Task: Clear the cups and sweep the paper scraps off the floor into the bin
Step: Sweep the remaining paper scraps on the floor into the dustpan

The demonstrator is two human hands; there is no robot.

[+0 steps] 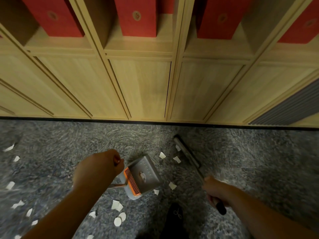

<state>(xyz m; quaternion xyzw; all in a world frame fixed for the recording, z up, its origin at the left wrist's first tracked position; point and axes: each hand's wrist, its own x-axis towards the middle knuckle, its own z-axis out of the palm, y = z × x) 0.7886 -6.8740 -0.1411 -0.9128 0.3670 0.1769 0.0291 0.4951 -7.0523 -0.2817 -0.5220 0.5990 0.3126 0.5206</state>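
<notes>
A pale wooden cabinet (138, 87) fills the upper frame, four red boxes (136, 16) in its shelves. Grey carpet (69, 144) runs below. Left hand (101, 167) grips one grey dustpan (143, 175) at centre; right hand (215, 190) grips one broom (188, 156). Roughly twenty white paper scraps (117, 205) lie scattered, mostly lower left; the carpet's right side is open.

Dim, warm light, brightest on the cabinets (138, 87); carpet (69, 138) darker. Soft overall, motion blur on broom (188, 156) and carpet. Wide-angle bends lines at edges; corners darken.
</notes>
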